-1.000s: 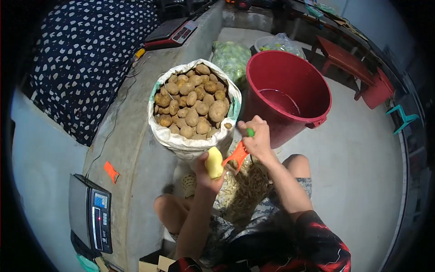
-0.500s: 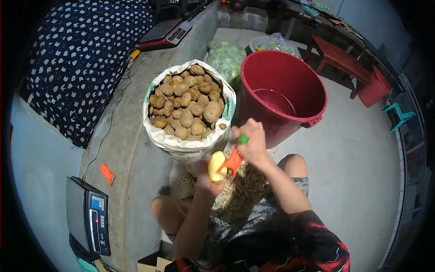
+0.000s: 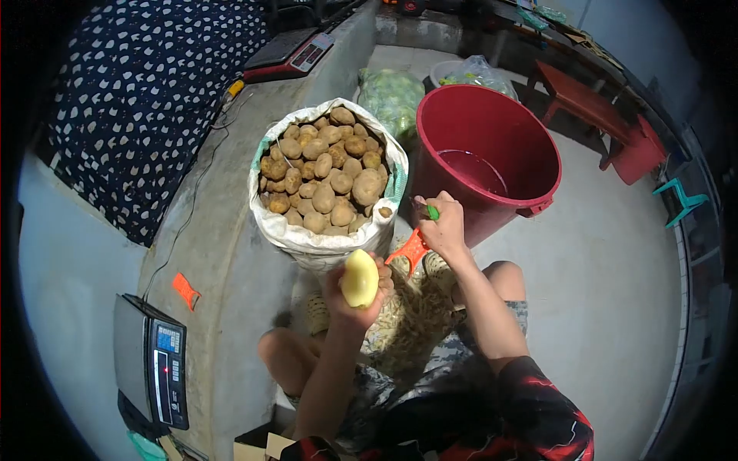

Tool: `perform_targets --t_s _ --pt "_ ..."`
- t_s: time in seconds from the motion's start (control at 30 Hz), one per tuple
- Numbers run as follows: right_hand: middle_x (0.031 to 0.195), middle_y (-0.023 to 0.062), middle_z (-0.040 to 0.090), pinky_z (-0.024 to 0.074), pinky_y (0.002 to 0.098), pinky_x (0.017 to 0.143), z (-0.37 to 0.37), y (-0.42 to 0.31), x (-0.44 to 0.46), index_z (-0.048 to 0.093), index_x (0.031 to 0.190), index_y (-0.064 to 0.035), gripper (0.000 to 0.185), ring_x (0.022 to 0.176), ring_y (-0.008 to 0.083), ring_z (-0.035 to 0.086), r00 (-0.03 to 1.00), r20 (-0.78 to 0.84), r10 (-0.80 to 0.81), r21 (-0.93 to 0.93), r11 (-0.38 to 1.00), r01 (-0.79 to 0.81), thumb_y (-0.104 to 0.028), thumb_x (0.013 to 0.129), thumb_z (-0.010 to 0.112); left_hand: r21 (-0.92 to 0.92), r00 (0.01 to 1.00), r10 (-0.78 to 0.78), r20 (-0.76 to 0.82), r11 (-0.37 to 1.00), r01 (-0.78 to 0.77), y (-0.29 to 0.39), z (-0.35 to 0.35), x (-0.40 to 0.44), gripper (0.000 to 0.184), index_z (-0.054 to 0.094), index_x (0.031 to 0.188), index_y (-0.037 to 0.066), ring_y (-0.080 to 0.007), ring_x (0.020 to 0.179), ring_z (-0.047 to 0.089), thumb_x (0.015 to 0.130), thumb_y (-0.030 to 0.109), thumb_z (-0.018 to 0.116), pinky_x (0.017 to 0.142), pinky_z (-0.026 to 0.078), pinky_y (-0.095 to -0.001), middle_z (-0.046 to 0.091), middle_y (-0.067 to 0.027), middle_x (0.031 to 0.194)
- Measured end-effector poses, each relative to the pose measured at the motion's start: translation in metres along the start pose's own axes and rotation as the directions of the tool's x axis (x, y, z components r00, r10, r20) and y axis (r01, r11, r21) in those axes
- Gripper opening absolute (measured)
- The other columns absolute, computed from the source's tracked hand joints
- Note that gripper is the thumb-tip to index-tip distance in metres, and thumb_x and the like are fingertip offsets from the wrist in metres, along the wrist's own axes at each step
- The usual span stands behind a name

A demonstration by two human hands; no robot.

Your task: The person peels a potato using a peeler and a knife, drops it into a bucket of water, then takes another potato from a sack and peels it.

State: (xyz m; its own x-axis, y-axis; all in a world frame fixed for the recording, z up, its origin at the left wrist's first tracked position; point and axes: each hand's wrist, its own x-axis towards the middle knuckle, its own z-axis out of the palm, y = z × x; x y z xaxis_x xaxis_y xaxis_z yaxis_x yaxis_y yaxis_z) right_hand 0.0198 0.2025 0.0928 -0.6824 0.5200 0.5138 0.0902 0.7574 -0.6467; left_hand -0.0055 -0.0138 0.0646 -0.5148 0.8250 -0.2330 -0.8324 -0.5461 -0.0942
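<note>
A pale yellow peeled potato (image 3: 360,280) rests in my left hand (image 3: 365,307), whose fingers wrap round it. My right hand (image 3: 446,228) grips an orange peeler (image 3: 410,250) with a green part showing at the top of the fist. The peeler's head is apart from the potato, a little to its right. Just beyond my left hand stands a white sack (image 3: 307,247) full of unpeeled brown potatoes (image 3: 323,197). Peelings (image 3: 411,315) lie on the floor between my legs and feet.
A large red bin (image 3: 492,146) stands right of the sack, with bagged green vegetables (image 3: 390,100) behind. On the left ledge are a scale (image 3: 165,369), an orange object (image 3: 185,290) and another scale (image 3: 288,58). A red bench (image 3: 580,100) and teal stool (image 3: 680,201) stand at right.
The peeler has come away from the potato, moving right with my right hand. My left hand has turned the potato more upright and moved slightly left.
</note>
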Motion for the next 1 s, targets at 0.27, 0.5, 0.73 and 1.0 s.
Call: perform_targets --t_s 0.27,0.5,0.73,1.0 --pt "0.063 0.0233 0.05 0.0391 0.0506 0.06 -0.003 0.011 -0.008 0.064 0.066 0.0006 0.03 0.066 0.042 0.053 0.995 0.079 0.057 -0.007 0.998 -0.057 -0.023 0.083 0.065 0.248 0.986 0.161 0.038 0.955 -0.166 0.002 -0.005 0.003 0.045 0.059 0.109 0.004 -0.028 0.092 0.058 0.083 0.04 0.06 0.079 0.047 -0.0424 0.062 -0.0138 0.1" --pt "0.061 0.0216 0.054 0.0443 0.0498 0.06 -0.01 0.012 -0.015 0.064 0.063 -0.0015 0.033 0.064 0.0402 0.056 0.995 0.078 0.059 -0.142 0.989 -0.048 -0.026 0.085 0.063 0.175 0.991 0.031 0.128 0.983 -0.053 0.005 -0.036 0.015 0.046 0.058 0.115 0.0 -0.0229 0.085 0.056 0.09 0.04 0.06 0.07 0.047 -0.0308 0.062 -0.0164 0.101" --pt "0.061 0.0155 0.062 0.0509 0.0449 0.06 0.005 -0.007 -0.046 0.067 0.063 -0.0077 0.026 0.061 0.0328 0.063 0.911 0.349 -0.218 -0.261 0.912 0.318 -0.025 0.082 0.063 0.34 0.983 0.179 0.039 0.923 -0.182 0.006 -0.03 0.015 0.041 0.06 0.111 0.008 -0.0202 0.065 0.057 0.097 0.045 0.052 0.048 0.042 -0.0246 0.062 -0.0111 0.085" --pt "0.068 0.0178 0.066 0.053 0.0466 0.065 0.011 -0.028 -0.05 0.072 0.076 -0.0115 0.017 0.067 0.0354 0.067 0.856 0.512 -0.068 -0.298 0.921 0.252 -0.028 0.077 0.066 0.483 0.976 0.211 0.048 0.85 -0.208 0.004 -0.018 0.008 0.042 0.058 0.099 0.01 -0.0145 0.052 0.052 0.093 0.052 0.054 0.045 0.038 -0.0246 0.058 -0.0026 0.072"
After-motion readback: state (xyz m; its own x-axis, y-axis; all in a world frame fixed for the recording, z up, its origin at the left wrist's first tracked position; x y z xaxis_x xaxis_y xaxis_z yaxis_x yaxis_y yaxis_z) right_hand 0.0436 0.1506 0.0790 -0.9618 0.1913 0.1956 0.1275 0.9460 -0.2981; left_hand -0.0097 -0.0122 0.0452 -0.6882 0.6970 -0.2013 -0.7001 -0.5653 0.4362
